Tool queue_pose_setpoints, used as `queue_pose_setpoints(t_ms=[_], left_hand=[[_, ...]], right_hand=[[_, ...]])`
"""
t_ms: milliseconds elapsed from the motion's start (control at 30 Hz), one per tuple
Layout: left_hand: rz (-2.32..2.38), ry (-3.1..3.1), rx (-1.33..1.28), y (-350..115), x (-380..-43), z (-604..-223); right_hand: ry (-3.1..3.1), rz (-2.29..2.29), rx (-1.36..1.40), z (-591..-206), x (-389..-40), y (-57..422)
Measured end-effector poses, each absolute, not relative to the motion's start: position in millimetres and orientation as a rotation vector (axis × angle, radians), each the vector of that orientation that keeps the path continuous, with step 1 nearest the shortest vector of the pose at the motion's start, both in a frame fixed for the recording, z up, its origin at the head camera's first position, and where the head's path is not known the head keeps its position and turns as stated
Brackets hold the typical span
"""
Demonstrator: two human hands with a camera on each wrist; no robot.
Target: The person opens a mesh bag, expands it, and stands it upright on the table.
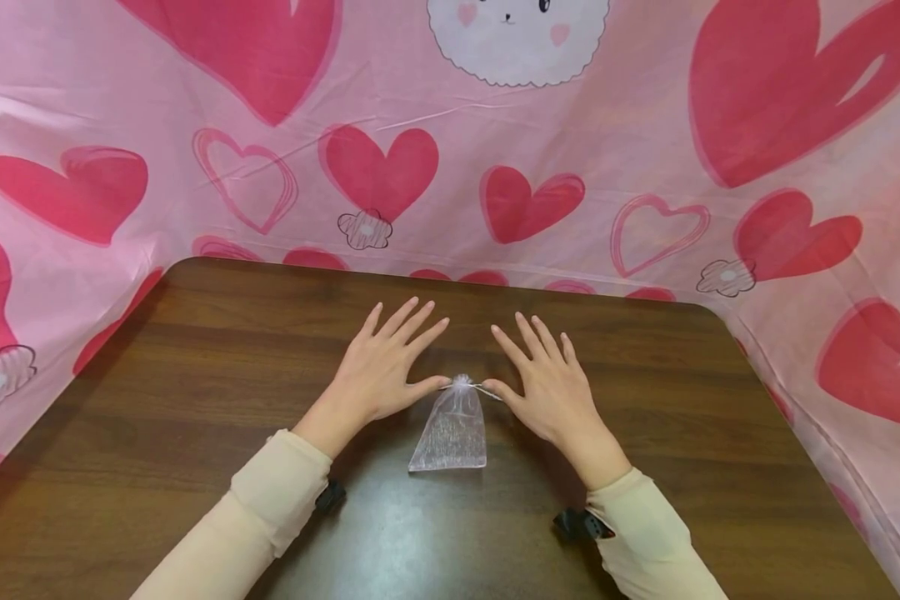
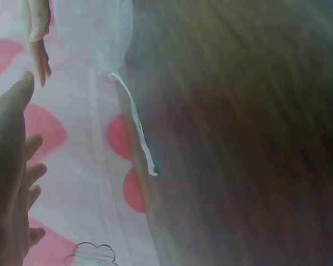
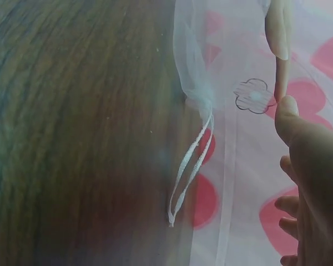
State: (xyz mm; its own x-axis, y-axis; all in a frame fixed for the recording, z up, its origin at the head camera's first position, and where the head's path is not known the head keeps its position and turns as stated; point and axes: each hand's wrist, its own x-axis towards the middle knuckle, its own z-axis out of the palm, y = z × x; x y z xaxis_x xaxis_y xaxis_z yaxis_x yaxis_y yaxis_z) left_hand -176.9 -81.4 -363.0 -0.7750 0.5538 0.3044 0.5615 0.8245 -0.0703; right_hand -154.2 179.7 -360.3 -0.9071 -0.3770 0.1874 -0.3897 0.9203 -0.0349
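A small sheer white organza drawstring pouch (image 1: 452, 435) lies between the two hands, its neck gathered at the far end and its base spread toward the person. My left hand (image 1: 381, 367) is spread on the pouch's left, thumb tip right by the gathered neck. On the other side my right hand (image 1: 553, 390) has its fingers fanned out, the thumb overlapping the cord in the head view. One white drawstring end (image 2: 137, 124) shows in the left wrist view. The right wrist view shows a looped drawstring (image 3: 183, 172) with a knotted tip. Neither hand grips anything.
Under the hands is a dark brown wooden table (image 1: 195, 367) with rounded far corners. A pink cloth (image 1: 450, 108) printed with red hearts hangs behind it and along the sides. Small dark devices (image 1: 332, 497) sit at both wrists, beside the cream sleeves (image 1: 270, 492).
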Motion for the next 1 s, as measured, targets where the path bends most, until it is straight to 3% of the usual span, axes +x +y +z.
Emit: queue_pose_setpoints(t_ms=[1000], left_hand=[[-0.142, -2.922, -1.020, -65.9, -185.5, -376.8]], right_hand=[[-2.892, 0.411, 0.854, -374.5, -159.3, 161.4]])
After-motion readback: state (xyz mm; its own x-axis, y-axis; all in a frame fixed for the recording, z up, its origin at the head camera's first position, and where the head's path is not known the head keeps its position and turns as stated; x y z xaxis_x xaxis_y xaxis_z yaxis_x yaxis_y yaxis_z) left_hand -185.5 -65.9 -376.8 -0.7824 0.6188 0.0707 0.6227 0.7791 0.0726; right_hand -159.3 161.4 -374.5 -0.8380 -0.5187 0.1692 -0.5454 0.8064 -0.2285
